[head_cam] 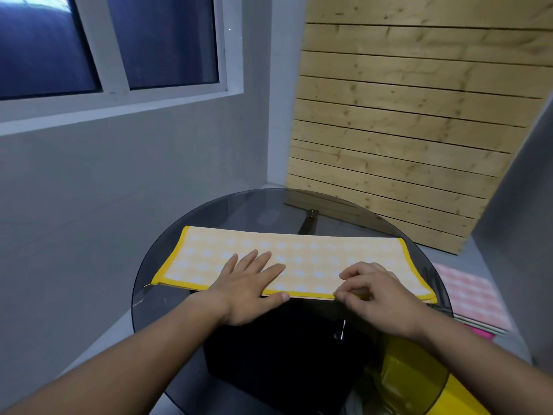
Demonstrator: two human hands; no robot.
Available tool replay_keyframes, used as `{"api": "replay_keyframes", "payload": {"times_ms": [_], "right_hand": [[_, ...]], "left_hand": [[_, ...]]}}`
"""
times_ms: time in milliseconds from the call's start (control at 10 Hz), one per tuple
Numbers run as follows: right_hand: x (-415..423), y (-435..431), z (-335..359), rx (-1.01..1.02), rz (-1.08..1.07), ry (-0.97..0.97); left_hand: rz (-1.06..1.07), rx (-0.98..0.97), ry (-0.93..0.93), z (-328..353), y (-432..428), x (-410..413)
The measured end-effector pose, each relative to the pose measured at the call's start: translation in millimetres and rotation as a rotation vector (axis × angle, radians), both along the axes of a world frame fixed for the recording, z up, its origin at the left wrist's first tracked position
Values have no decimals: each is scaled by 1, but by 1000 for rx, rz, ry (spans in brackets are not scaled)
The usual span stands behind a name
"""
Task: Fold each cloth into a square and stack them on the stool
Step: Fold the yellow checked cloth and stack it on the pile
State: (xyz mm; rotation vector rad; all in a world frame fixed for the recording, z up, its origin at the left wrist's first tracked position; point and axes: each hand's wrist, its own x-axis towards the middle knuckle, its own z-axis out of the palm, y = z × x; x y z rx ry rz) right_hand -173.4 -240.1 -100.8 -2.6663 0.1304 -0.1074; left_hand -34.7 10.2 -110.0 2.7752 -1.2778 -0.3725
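Observation:
A yellow checked cloth (299,253) with a bright yellow border lies folded into a long strip across the round glass table (179,307). My left hand (248,283) lies flat on the cloth left of its middle, fingers straight, thumb along the near edge. My right hand (374,295) has curled fingers and pinches the cloth's near edge right of the middle. A pink checked cloth (472,295) lies folded to the right, below the table's level, on a surface that is mostly hidden.
A wooden slat panel (404,115) leans against the wall behind the table. Under the glass show a black block (278,354) and yellow material (419,378). A window (104,46) is set in the grey wall on the left.

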Motion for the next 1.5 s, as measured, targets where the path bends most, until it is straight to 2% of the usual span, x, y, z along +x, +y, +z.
{"api": "replay_keyframes", "payload": {"times_ms": [200,500,700,800,1000,1300,1500], "right_hand": [[41,25,17,-55,46,24],[96,41,-11,-309,87,182],[98,40,-18,-348,65,214],[98,38,-19,-349,72,208],[98,40,-20,-360,57,216],[96,39,-19,-353,68,213],[96,40,-21,-330,64,206]], "left_hand": [[29,-34,60,10,-6,4],[24,-108,24,10,-6,15],[42,-115,34,12,-9,20],[80,-190,-49,10,-20,27],[72,-121,-13,-4,-34,42],[414,-67,-89,-16,14,82],[608,32,-68,-6,25,93]]}}
